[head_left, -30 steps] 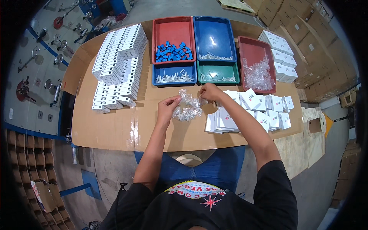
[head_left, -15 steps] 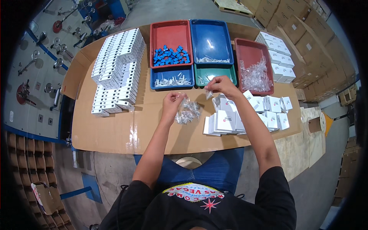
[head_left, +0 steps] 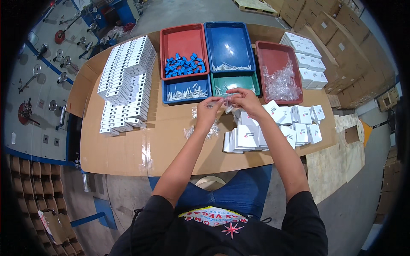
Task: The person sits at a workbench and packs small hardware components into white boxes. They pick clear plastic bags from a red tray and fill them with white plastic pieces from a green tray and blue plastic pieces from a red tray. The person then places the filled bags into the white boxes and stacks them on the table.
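Note:
My left hand [head_left: 207, 113] and my right hand [head_left: 248, 103] meet just in front of the green tray. Between their fingertips is a small clear plastic bag [head_left: 229, 107], which the right hand pinches. The left fingers are pressed together at its edge; what else they may hold is too small to make out. Partly behind my left wrist lies a pile of small clear bags [head_left: 213, 129] with pale pieces inside. Beside my right forearm stand several rows of flat white boxes [head_left: 248, 135]. The green tray [head_left: 257, 83] holds thin white pieces.
A red tray [head_left: 184, 30] holds blue plastic parts. Blue trays [head_left: 226, 40] contain white pieces, and another red tray [head_left: 267, 51] holds clear bags. White boxes [head_left: 128, 81] are stacked at left, with more white boxes [head_left: 314, 64] at far right. Cardboard [head_left: 113, 149] covers the table.
My left hand has moved right and up from above the bag pile to meet my right hand. The right hand has shifted slightly, and the view has shifted a little.

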`<state>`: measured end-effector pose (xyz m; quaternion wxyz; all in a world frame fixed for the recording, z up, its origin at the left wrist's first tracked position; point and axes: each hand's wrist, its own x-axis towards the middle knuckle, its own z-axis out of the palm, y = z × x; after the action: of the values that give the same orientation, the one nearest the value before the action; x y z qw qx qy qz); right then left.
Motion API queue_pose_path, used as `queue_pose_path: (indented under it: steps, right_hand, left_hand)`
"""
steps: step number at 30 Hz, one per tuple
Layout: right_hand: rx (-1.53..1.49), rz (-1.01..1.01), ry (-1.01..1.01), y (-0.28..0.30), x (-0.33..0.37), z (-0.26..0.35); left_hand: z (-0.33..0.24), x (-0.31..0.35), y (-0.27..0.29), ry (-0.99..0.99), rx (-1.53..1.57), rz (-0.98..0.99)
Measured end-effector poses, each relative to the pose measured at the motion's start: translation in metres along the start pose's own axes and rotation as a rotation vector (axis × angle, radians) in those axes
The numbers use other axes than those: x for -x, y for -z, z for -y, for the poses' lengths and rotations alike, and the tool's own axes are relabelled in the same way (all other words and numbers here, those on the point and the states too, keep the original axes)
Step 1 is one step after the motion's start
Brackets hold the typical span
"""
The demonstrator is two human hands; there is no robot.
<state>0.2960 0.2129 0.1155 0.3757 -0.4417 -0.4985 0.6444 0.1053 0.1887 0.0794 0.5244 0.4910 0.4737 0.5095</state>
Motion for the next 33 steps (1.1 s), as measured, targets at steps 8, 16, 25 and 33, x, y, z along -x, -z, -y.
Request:
queue_pose_path:
  steps: [8,16,25,33]
  right_hand:
    - [-0.037,-0.03,-0.114,-0.009,-0.003,-0.002]
    - [0.004,-0.137,-0.055,0.006,-0.01,-0.006]
    - [0.238,-0.182,-0.218,0.043,-0.05,0.013]
    - [0.409,-0.099,-0.334,0.082,-0.105,0.009]
  left_hand:
    - [-0.001,0.001,0.001,-0.11,-0.016,-0.079]
    - [0.013,-0.017,0.017,0.153,0.12,0.027]
    - [0.014,-0.072,0.017,0.114,-0.182,0.07]
    - [0.012,-0.13,-0.006,-0.179,-0.7,0.089]
